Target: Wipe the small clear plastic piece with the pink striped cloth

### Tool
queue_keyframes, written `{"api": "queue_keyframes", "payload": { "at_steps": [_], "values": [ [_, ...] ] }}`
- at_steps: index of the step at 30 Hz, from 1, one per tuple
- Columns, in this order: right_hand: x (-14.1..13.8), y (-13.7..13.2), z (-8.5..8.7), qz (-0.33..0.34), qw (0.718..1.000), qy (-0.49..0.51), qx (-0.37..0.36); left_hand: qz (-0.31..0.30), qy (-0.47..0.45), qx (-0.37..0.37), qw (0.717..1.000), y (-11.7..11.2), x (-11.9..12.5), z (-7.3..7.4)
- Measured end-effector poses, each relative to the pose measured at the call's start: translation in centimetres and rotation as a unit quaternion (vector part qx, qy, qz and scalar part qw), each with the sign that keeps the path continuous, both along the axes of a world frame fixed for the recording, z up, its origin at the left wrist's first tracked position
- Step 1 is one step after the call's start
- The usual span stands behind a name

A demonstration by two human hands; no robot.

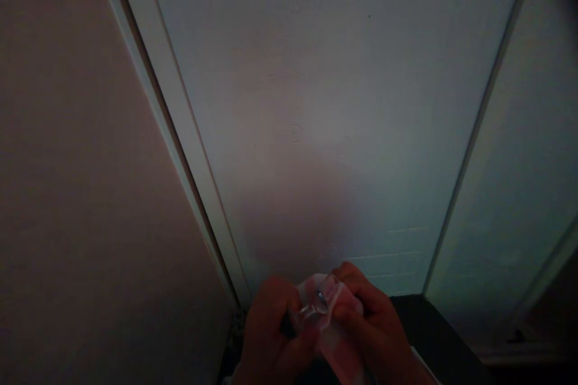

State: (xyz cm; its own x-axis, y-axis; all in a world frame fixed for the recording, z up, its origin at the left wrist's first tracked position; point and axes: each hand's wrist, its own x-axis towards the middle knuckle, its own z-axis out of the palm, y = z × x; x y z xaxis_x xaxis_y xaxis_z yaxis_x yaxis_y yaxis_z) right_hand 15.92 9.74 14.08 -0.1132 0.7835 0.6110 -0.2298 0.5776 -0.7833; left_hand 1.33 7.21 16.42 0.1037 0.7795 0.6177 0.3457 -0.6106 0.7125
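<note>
At the bottom of the head view, my left hand (pixel 273 332) is closed around a small, clear, shiny piece that looks like glass (pixel 310 311); its full shape is hidden by the fingers and the dim light. My right hand (pixel 377 326) pinches a pink and white checked cloth (pixel 342 350) between thumb and fingers. The cloth lies against the glass piece, passes behind it and hangs down between both hands. The two hands are close together, at the same height.
A pale panel (pixel 334 102) like a door stands upright ahead, framed by a trim strip (pixel 180 126) on the left. A brownish wall (pixel 90 162) fills the left side. Another pale panel (pixel 519 150) is at right. The floor (pixel 428 331) below is dark.
</note>
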Motion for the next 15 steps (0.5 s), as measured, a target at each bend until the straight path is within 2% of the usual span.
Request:
{"api": "queue_keyframes", "payload": {
  "at_steps": [6,12,15],
  "values": [
    [0.21,-0.35,0.54,-0.021,0.998,-0.027,0.055,0.044,-0.002,0.011,0.999,0.2,0.46,0.06],
    [0.49,-0.54,0.21,-0.05,0.992,-0.021,0.112,-0.005,-0.053,-0.031,0.998,0.11,0.91,-0.27],
    [0.53,-0.54,0.14,-0.074,0.989,-0.023,0.128,-0.009,-0.061,-0.068,0.996,0.07,1.04,-0.35]
  ]
}}
